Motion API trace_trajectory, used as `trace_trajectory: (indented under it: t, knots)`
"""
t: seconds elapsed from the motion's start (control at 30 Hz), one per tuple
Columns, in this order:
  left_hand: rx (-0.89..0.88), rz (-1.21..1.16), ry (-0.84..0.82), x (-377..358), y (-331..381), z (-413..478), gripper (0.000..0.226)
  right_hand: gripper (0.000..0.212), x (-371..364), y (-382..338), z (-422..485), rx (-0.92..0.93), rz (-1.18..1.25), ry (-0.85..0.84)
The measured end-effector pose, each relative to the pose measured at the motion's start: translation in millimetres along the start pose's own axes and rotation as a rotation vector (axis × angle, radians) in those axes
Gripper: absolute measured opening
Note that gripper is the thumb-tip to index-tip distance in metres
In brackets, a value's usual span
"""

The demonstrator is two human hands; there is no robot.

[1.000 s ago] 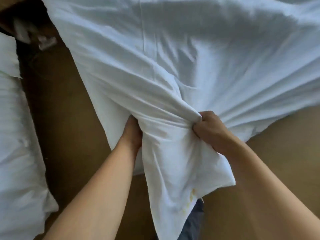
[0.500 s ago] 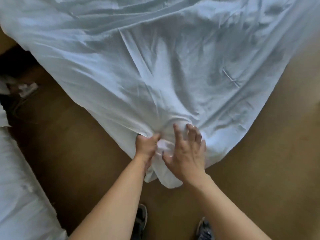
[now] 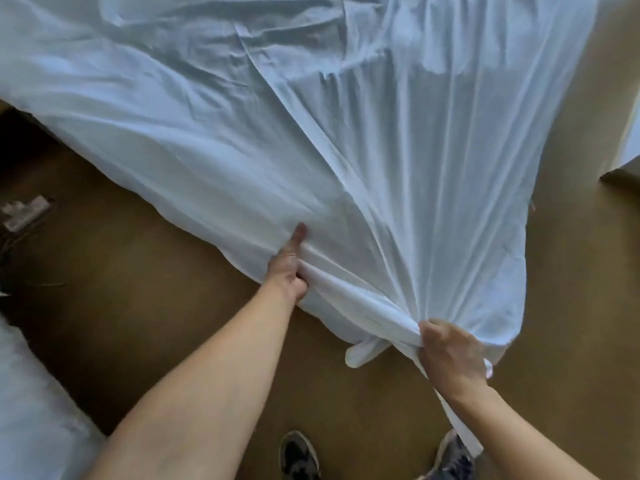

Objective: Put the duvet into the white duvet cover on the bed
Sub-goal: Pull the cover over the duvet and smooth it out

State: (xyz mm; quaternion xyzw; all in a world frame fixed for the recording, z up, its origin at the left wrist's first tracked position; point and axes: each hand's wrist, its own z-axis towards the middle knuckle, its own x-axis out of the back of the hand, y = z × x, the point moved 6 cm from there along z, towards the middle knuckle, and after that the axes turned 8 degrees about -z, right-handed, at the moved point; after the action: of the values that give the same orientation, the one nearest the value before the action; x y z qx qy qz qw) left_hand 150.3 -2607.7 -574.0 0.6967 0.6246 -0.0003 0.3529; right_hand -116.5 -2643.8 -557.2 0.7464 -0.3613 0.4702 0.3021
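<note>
Your left hand (image 3: 289, 268) and right hand (image 3: 450, 355) both grip the white cover (image 3: 311, 133), fingers (image 3: 437, 329) curled around bunched cloth.

My left grip (image 3: 289, 268) is far forward on a straight arm, the forefinger stretched out and the other fingers curled on a fold of the duvet cover (image 3: 346, 133). My right grip (image 3: 450, 355), nearer to me, clenches its bunched edge.

Duvet cover (image 3: 346, 150) ahead over floor (image 3: 138, 289), L hand (image 3: 287, 268) at near edge, R hand (image 3: 450, 351) to rt.
</note>
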Motion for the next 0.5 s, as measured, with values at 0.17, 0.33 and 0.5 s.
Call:
trace_trajectory:
  t: [0.17,0.33,0.5]
  knots:
    - [0.034,0.080,0.191,31.4,-16.3,23.3,0.041,0.016,16.9,-41.3,30.0,0.000,0.241,-0.153]
    - [0.206,0.119,-0.069,39.3,-1.6,26.6,0.052,0.085,79.0,-105.0,131.1,-0.058,0.315,0.158]
    - [0.140,-0.039,0.021,26.9,88.1,77.9,0.071,0.109,32.5,-128.9,154.5,-0.053,0.177,-0.200]
